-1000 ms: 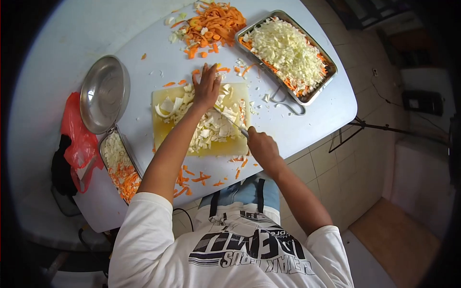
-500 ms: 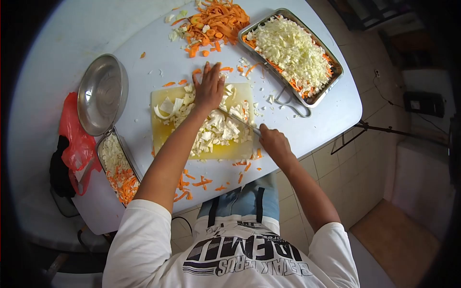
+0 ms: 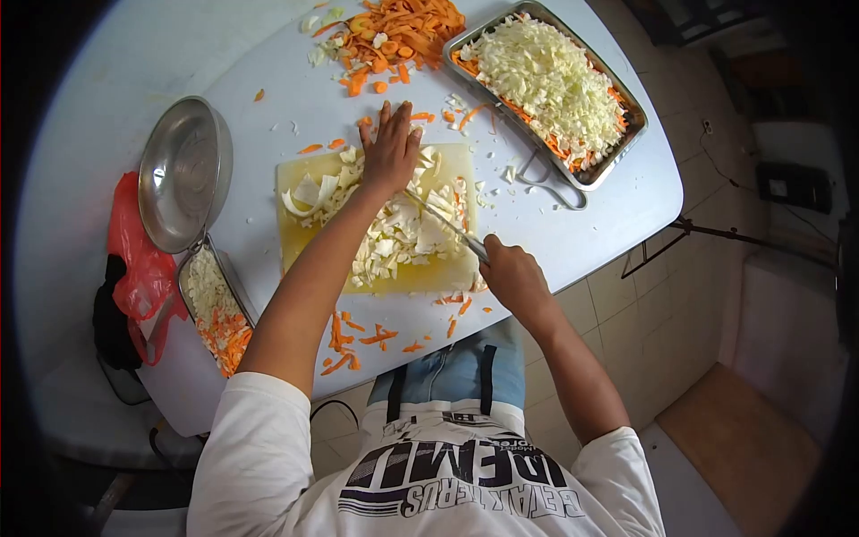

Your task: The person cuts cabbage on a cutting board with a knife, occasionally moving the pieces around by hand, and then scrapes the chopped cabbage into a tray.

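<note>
My right hand is closed round the handle of a kitchen knife. The blade slants up and left across a pile of chopped cabbage. My left hand lies over the far side of the board, palm down with fingers stretched out, close to the knife's tip. Whether it presses on the blade is hidden. Under the pile is a yellowish cutting board. A larger curved cabbage piece rests at the board's left.
Carrot peelings and ends are heaped at the back. A metal tray of shredded cabbage and carrot stands back right, with a looped metal utensil beside it. At left are a steel bowl, a smaller tray and a red plastic bag.
The knife's handle end and my right hand have shifted slightly towards me relative to the board. My left hand keeps its place near the tip. The whole view has shifted a little.
</note>
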`<action>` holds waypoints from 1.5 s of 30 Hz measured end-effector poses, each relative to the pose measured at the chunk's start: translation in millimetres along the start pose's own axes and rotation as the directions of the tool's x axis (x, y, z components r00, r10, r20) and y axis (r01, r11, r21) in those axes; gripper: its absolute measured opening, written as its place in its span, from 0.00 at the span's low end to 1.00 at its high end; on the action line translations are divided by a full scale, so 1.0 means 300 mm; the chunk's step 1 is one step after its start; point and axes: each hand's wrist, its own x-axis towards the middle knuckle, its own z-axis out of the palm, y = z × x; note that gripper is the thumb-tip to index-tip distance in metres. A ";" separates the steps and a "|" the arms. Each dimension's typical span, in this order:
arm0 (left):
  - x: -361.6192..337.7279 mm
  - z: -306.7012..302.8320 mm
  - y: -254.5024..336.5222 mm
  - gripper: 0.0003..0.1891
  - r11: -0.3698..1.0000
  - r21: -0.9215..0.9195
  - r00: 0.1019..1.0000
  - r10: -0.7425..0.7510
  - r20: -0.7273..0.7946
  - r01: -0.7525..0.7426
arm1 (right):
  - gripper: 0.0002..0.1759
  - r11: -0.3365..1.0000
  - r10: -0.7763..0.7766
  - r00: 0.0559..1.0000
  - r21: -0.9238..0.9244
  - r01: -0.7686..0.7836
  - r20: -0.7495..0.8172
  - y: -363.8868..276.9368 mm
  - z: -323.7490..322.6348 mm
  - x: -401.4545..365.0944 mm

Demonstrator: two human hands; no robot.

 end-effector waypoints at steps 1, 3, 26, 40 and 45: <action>-0.002 -0.007 0.002 0.29 1.000 0.013 1.000 0.005 0.006 -0.005 | 0.12 1.000 0.006 1.000 0.003 -0.006 -0.011 -0.004 0.022 -0.008; -0.003 -0.020 0.020 0.29 0.999 0.036 1.000 0.019 0.014 -0.019 | 0.10 0.998 0.016 0.999 0.057 -0.015 -0.030 0.020 0.118 -0.011; -0.006 -0.023 0.021 0.29 1.000 0.001 0.998 0.029 0.064 -0.029 | 0.13 0.986 0.003 1.000 0.164 -0.002 -0.007 -0.103 0.041 -0.117; -0.005 -0.092 0.029 0.29 0.979 0.038 0.971 0.192 0.143 -0.199 | 0.08 0.997 0.042 0.996 0.061 -0.037 -0.082 -0.070 0.203 -0.093; -0.017 -0.064 -0.002 0.29 0.994 0.052 0.994 0.096 0.046 -0.098 | 0.08 0.998 0.008 0.998 0.059 -0.005 -0.060 -0.038 0.159 -0.083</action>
